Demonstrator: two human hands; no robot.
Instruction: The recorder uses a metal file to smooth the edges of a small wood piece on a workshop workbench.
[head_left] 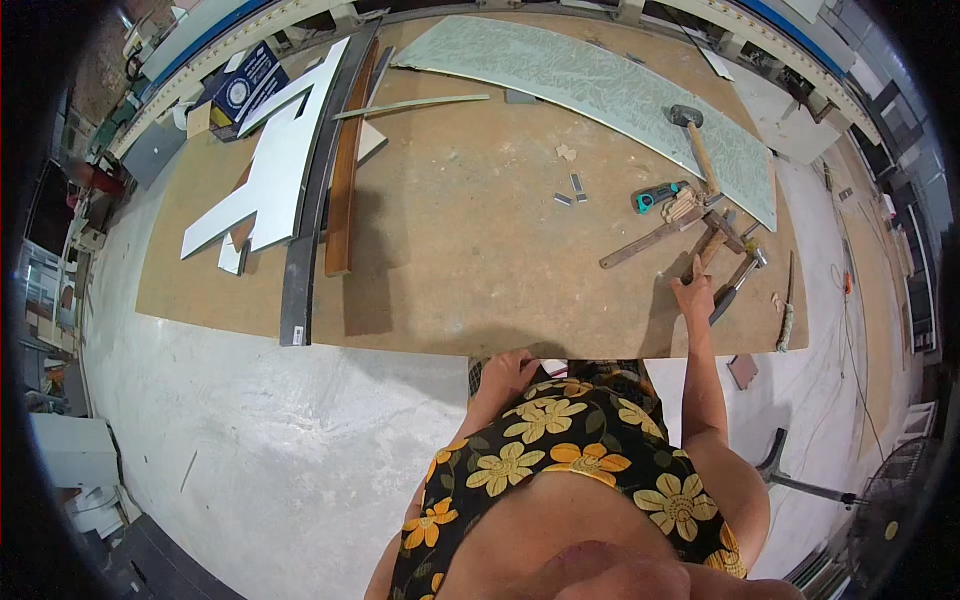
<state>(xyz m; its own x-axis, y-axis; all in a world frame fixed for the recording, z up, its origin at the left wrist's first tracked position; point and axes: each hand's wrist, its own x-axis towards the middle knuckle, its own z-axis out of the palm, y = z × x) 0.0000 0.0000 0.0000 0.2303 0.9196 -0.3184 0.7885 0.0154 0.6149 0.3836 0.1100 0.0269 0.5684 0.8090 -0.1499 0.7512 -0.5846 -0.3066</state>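
My right hand (694, 296) is at the right front of the brown work table, its fingers closed about the lower end of a hammer's wooden handle (713, 246), the index finger laid along it. Just right of it lies another hammer (740, 285) with a metal head and dark grip. Beyond my hand are a flat rusty file-like bar (640, 243), a teal and black hand tool (658, 197) and a bundle of tan work gloves or cloth (684, 207). My left hand (509, 371) rests at the table's front edge, fingers curled; whatever is under them is hidden.
A pale green patterned panel (560, 75) spans the back, with a black mallet (688, 117) on it. Left are a white cut-out board (275, 170), a long dark strip (312, 210), a brown wooden strip (342, 195) and a blue box (248, 88). Small grey pieces (577, 184) lie mid-table.
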